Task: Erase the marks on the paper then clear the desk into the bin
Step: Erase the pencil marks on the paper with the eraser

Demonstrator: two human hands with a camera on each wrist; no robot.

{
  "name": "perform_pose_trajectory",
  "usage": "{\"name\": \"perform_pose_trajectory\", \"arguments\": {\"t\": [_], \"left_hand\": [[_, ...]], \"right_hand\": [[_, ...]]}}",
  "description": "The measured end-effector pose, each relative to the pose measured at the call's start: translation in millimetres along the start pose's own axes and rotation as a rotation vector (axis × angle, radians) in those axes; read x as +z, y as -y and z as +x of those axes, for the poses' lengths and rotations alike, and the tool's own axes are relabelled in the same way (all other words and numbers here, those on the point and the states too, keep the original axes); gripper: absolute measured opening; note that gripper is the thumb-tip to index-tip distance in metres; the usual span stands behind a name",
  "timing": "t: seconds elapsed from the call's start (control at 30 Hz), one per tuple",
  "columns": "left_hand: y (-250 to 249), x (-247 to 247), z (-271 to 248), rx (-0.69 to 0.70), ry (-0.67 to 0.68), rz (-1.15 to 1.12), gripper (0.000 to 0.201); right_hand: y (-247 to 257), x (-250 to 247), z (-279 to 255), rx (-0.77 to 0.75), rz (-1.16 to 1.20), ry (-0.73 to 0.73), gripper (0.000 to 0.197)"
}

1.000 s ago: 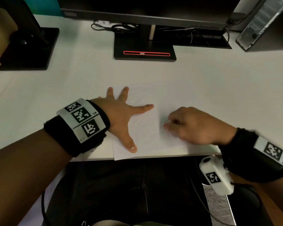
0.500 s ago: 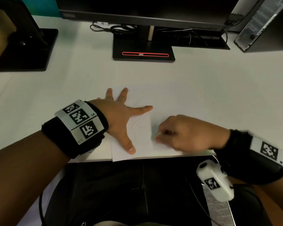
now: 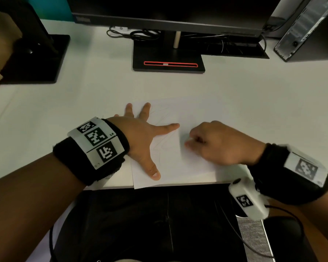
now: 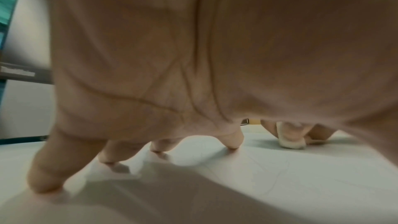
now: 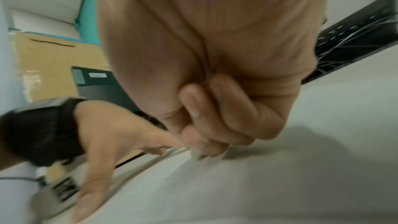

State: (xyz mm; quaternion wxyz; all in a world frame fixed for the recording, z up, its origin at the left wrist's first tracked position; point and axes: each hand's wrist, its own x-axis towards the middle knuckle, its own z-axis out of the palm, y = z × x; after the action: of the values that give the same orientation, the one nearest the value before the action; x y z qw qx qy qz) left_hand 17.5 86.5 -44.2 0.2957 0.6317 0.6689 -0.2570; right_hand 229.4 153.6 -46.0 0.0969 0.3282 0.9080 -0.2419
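The white worktop (image 3: 235, 95) carries a white sheet of paper (image 3: 169, 163) with faint pencil marks at its near edge. My left hand (image 3: 140, 140) lies on the paper's left part, fingers (image 3: 169, 127) spread wide and flat. To its right, my right hand (image 3: 216, 144) curls its fingers around a small pale eraser (image 4: 290, 142) touching the paper.

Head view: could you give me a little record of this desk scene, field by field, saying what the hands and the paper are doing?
left hand: spread flat, fingers straight, pressing on the paper
right hand: fingers curled, pinching a small white eraser whose tip touches the sheet
paper: white sheet at the near desk edge, faint pencil curves showing
desk: white
monitor stand: black base with a red outline, behind the paper
bin: not in view
stage: erasing; desk not yet cleared
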Motion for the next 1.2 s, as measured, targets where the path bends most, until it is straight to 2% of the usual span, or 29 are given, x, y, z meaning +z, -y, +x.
{"name": "perform_pose_trajectory", "arguments": {"t": [0.07,0.13,0.27,0.33,0.43,0.5,0.6,0.67,0.77,0.83,0.93,1.0,1.1,1.13,1.2], "left_hand": [[-0.5,-0.1,-0.5,-0.002,0.007,0.004,0.137],[-0.9,-0.2,-0.4,0.003,0.006,0.007,0.137],[-0.8,-0.4,-1.2,0.000,0.004,-0.001,0.136],[-1.1,-0.9,-1.4,-0.004,0.004,-0.001,0.136],[-1.5,-0.7,-1.2,-0.001,0.004,0.004,0.137],[-1.1,-0.9,-1.1,0.001,0.007,0.002,0.137],[-1.9,-1.5,-1.5,-0.006,0.012,0.003,0.137],[-1.8,-1.6,-1.8,-0.008,0.008,0.007,0.137],[-1.4,-0.5,-1.1,0.000,0.007,0.005,0.137],[-0.7,-0.5,-1.0,0.003,0.008,0.003,0.137],[-1.0,-0.9,-2.2,0.002,0.011,-0.005,0.136],[-1.1,-1.0,-2.7,-0.002,0.008,-0.001,0.136],[-1.9,-0.4,-2.6,0.001,0.004,0.012,0.137],[-2.1,-0.7,-2.1,0.000,0.003,0.016,0.137],[-1.8,-1.0,-2.1,-0.001,0.004,0.014,0.137]], "right_hand": [[14.3,9.1,-7.6,-0.100,-0.038,0.097,0.040],[18.6,10.2,-10.8,-0.117,-0.012,0.181,0.041],[-1.4,-10.0,6.6,0.047,0.021,0.052,0.044],[-1.7,-7.1,7.7,0.036,0.009,0.004,0.043],[13.9,6.0,-1.3,-0.091,-0.030,0.133,0.041],[12.6,2.7,0.4,-0.076,-0.012,0.190,0.043],[-2.5,-13.4,15.7,0.034,0.002,0.080,0.043],[-2.7,-11.7,18.6,0.019,-0.017,0.023,0.042],[11.9,-0.2,10.8,-0.087,-0.047,0.140,0.041],[11.0,-4.3,11.1,-0.079,-0.025,0.210,0.042],[-3.6,-17.3,22.6,0.009,-0.007,0.106,0.042],[-3.3,-14.0,22.2,0.004,-0.024,0.036,0.041],[9.7,-0.2,9.8,-0.107,-0.051,0.134,0.042],[9.8,-0.6,7.2,-0.111,-0.033,0.173,0.043],[-1.0,-9.5,12.0,-0.057,-0.008,0.154,0.044]]}}
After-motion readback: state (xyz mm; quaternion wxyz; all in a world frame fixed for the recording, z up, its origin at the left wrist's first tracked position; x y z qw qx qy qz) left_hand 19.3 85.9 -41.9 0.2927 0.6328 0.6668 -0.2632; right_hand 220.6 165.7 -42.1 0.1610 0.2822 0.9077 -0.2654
